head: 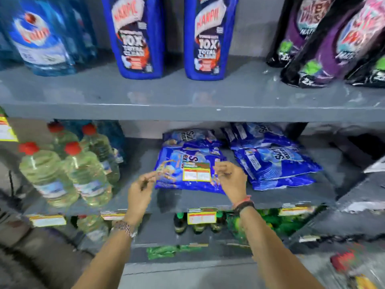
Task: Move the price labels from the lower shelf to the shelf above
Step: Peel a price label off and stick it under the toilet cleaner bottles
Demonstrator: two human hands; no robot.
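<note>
A yellow-edged price label (196,174) in a clear sleeve hangs in the air in front of the blue detergent packs (187,161). My left hand (139,191) pinches the sleeve's left end and my right hand (231,181) pinches its right end. More price labels hang on the lower shelf's front edge (170,204): one in the middle (201,217), two to the left (47,221) (112,215), one to the right (295,210). The grey front edge of the shelf above (187,113) carries no label in this stretch.
On the upper shelf stand blue Harpic bottles (136,38), a blue cleaner bottle (41,38) and dark purple pouches (333,44). Red-capped clear bottles (62,170) fill the lower shelf's left; more detergent packs (273,161) lie right. Green goods sit below.
</note>
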